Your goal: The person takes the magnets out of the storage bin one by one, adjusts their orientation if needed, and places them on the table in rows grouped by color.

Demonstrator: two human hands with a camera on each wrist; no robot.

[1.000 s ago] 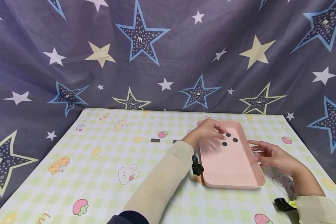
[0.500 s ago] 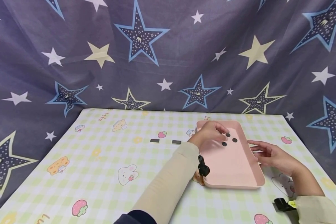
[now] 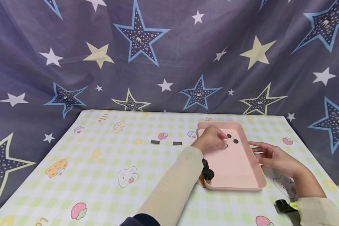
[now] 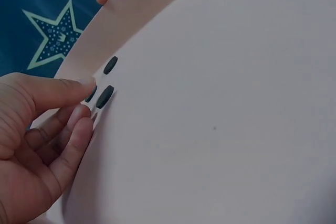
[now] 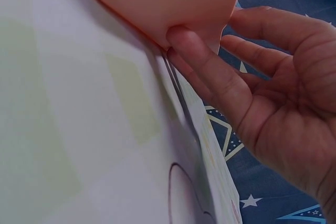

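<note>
A shallow pink tray (image 3: 237, 169) lies on the right half of the table. Three small black discs lie near its far end: a right one (image 3: 235, 141), a far one (image 3: 229, 136) and a near one (image 3: 226, 145) that is partly covered by fingertips. My left hand (image 3: 213, 137) reaches into the tray from the left. In the left wrist view its thumb and bent fingers stand apart, with the tips right at a black disc (image 4: 105, 96). My right hand (image 3: 279, 158) rests its loosely bent fingertips against the outside of the tray's right wall.
Two small dark rectangular pieces, a left one (image 3: 155, 142) and a right one (image 3: 177, 143), lie left of the tray on the checked tablecloth (image 3: 101, 188). A star-patterned curtain (image 3: 169, 62) hangs behind the table. Both wrists wear black camera mounts.
My left hand has shifted slightly nearer inside the tray, and its fingertips now overlap the near disc. The right rectangular piece has come fully into view. My right hand stays at the tray wall.
</note>
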